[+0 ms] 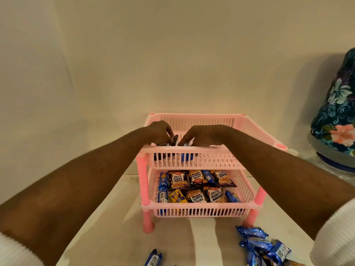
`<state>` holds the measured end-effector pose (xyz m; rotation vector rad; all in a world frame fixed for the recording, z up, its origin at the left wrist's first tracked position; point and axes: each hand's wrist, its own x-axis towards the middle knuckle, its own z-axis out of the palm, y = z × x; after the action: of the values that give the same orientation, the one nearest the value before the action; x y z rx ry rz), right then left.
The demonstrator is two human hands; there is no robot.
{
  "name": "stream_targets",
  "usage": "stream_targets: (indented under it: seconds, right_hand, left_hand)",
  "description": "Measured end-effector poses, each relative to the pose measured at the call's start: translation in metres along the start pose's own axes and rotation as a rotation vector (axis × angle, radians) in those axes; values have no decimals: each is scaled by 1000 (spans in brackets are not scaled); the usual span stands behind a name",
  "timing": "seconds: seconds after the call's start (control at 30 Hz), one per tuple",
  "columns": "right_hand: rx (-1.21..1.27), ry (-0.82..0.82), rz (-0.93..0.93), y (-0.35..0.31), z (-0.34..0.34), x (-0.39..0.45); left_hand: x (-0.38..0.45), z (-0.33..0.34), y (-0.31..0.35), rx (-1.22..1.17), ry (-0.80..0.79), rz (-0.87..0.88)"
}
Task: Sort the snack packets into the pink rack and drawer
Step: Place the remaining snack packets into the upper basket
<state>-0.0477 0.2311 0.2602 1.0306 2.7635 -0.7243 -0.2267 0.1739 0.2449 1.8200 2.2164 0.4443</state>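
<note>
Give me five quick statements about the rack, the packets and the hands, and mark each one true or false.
1. Both hands, left hand and right hand, are in the top tier. True.
2. The bottom tier is empty. False: it holds salted peanuts packets and blue packets.
3. Loose blue packets lie on the table in front of the rack. True.
4. The rack is green. False: it is pink.
5. The left hand's fingers hold a dark packet. True.
</note>
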Motion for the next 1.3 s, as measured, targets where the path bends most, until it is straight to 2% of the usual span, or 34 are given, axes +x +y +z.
stream_targets:
  seconds: [0.17,0.27,0.4,0.53,0.63,0.7,0.83,1.2,1.3]
  right_hand:
    - [-91,82,7,-5,-1,1]
    - [-143,102,8,-7,0,1]
    - [-109,80,-13,-8,1,0]
    - [-27,64,9,-7,0,3]
    - [-50,49,25,-6,1,8]
    - [-55,59,33,-5,2,9]
    - [99,30,56,-1,3,10]
    - [21,60,85,-2,0,8]
    - [46,97,94,-2,1,3]
  left_hand:
    - [-1,-13,3,227,58,164]
    - [-2,-4,4,302,-75,140]
    - [-1,-3,4,263,-215,82]
    - [1,-10,10,334,-395,12]
    - [0,-12,15,353,-454,-13]
    - [-2,-12,15,357,-441,-10]
    - [-5,-13,11,354,-433,3]
    - [-19,-19,12,276,-391,38]
    - [-26,-22,14,292,-305,57]
